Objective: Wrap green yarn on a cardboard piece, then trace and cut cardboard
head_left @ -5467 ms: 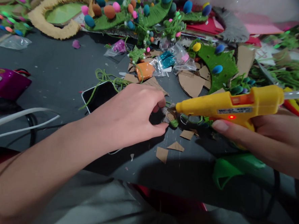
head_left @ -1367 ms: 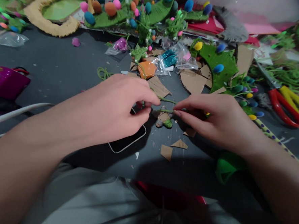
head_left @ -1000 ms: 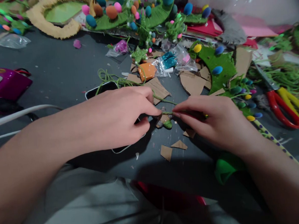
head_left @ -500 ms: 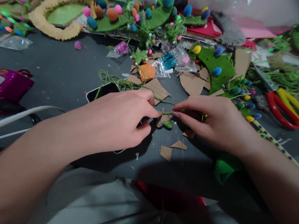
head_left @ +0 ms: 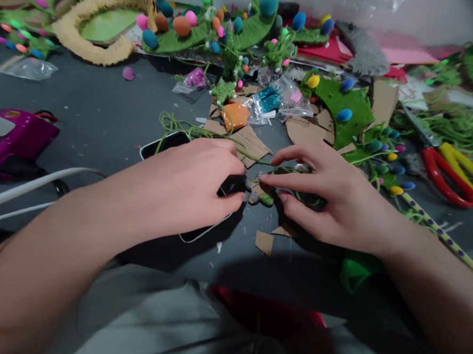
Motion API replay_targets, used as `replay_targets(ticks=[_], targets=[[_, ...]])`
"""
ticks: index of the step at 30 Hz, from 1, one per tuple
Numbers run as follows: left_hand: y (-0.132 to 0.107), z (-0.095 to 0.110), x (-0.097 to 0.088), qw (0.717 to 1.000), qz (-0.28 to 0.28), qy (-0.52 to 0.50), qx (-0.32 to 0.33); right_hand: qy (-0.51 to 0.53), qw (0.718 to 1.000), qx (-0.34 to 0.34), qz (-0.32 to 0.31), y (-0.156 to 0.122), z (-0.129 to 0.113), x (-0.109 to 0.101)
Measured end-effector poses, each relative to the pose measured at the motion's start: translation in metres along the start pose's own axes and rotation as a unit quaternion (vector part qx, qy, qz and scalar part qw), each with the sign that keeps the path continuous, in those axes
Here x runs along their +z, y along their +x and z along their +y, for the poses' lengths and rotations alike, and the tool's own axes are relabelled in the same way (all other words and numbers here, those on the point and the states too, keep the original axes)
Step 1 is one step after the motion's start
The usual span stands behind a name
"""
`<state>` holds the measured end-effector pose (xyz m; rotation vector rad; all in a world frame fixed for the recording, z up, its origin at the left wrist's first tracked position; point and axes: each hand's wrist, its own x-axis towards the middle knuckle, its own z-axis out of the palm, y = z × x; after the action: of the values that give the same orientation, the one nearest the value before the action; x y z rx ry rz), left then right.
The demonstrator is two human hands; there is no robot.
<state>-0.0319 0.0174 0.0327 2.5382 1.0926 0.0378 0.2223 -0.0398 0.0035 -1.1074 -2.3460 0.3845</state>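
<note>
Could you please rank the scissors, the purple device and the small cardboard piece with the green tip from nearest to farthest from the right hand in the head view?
1. Small cardboard piece with the green tip: nearest, just left of the right hand.
2. Scissors: farther, off to the right.
3. Purple device: farthest, at the far left edge.

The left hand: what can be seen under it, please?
A phone-like device lies under the left hand: only its upper end, crossed by green yarn, and its lower edge show. The hand covers the device's middle, so that part cannot be seen.
</note>
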Motion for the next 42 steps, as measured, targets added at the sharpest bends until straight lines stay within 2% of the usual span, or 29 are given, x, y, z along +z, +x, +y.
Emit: replay_targets(ticks=[3,7,14,18,22,26,30,35,42], targets=[[0.004,0.004,0.002,0.999,-0.037,0.020,-0.013,-0.006,1.000,0.000,-0.007,0.000,0.000,0.000],[0.006,0.010,0.003,0.998,-0.036,0.021,-0.041,-0.004,1.000,0.008,-0.009,0.000,-0.001,0.001],[0.010,0.015,0.005,0.998,-0.034,0.020,-0.054,-0.004,1.000,0.010,-0.004,0.000,0.000,0.002],[0.008,0.016,0.007,0.999,-0.021,0.016,-0.043,-0.002,0.999,0.037,0.024,0.000,0.003,-0.001],[0.006,0.017,0.007,0.999,-0.009,0.011,-0.031,-0.004,0.999,0.044,0.008,0.002,0.005,-0.001],[0.004,0.014,0.003,1.000,0.027,0.002,-0.009,-0.013,0.999,0.048,0.002,0.002,0.007,0.000],[0.001,0.013,0.000,0.998,0.067,-0.010,0.004,-0.004,0.997,0.072,0.035,0.002,0.007,-0.001],[0.002,0.016,-0.001,0.996,0.086,-0.006,-0.014,0.010,0.993,0.080,0.085,0.001,0.004,-0.003],[0.002,0.021,-0.003,0.993,0.106,0.005,-0.044,0.054,0.992,0.077,0.084,0.001,-0.003,-0.001]])
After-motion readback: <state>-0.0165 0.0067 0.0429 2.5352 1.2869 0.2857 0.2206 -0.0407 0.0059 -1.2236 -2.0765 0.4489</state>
